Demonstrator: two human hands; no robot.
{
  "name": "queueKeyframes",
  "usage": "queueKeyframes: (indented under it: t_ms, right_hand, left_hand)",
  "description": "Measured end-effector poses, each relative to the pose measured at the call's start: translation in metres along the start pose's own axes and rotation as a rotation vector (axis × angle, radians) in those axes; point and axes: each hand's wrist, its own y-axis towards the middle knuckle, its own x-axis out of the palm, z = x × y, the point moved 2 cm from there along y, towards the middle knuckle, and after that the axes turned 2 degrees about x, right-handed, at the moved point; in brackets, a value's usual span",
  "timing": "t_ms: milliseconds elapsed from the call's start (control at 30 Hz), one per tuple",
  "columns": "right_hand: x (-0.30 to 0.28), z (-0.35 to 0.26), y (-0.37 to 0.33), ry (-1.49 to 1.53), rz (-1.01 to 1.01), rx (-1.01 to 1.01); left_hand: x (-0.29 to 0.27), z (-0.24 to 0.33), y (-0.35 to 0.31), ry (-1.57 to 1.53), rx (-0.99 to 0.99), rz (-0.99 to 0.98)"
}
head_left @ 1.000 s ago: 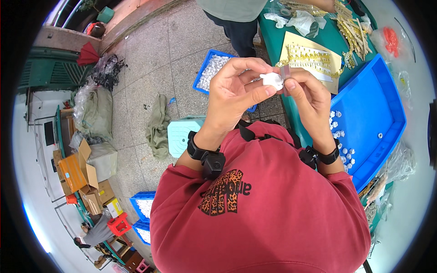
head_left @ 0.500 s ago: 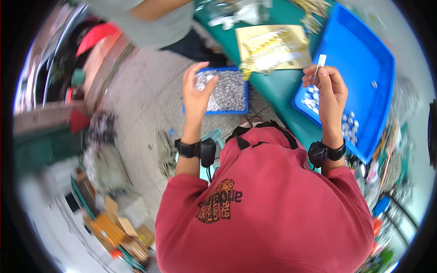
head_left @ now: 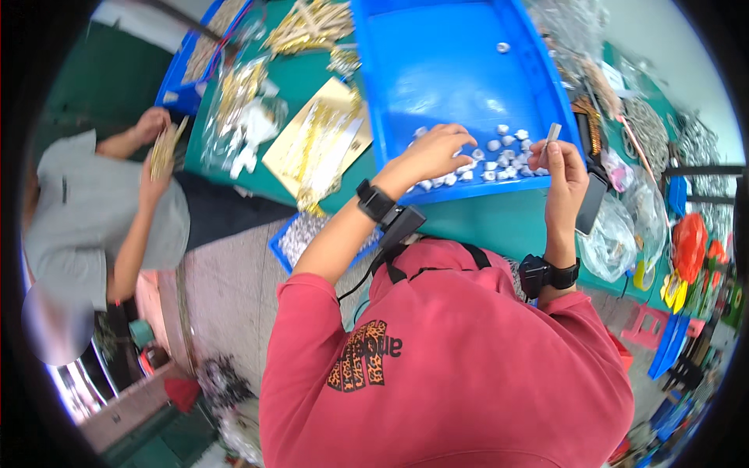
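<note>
My left hand (head_left: 437,154) reaches over the near part of a blue tray (head_left: 460,70), its fingers apart and curved above small white pieces (head_left: 509,160) lying loose there. Nothing shows between those fingers, though some tips are hidden. Over the tray's near right corner, my right hand (head_left: 563,168) pinches a short, flat, pale grey strip (head_left: 553,132) upright between thumb and fingers. The strip's lower end is hidden by the grip. One white piece (head_left: 502,47) lies alone at the far right of the tray.
On the green table, a tan sheet (head_left: 285,156) bears gold strips left of the tray; plastic bags (head_left: 612,242) lie right. Below the table edge is a blue bin (head_left: 282,251) of small pale pieces. At left, another person's hands (head_left: 156,148) hold thin sticks.
My view has turned toward the table. The left hand has gone from above the floor bin to over the tray's white pieces. My right hand still holds the strip.
</note>
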Motion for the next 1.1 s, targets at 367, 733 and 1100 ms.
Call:
queueKeyframes:
  t_ms: [367,733,1100]
  right_hand:
    - [-0.114,0.072,0.028,-0.071,0.424,0.089]
    - [-0.114,0.099,0.046,-0.277,0.404,0.045]
    - [-0.106,0.104,0.053,-0.305,0.408,0.053]
  left_hand:
    - [0.125,0.021,0.173,0.322,0.281,-0.620]
    - [0.060,-0.041,0.079,0.331,0.198,-0.997]
    - [0.038,-0.174,0.317,0.422,0.110,-0.154]
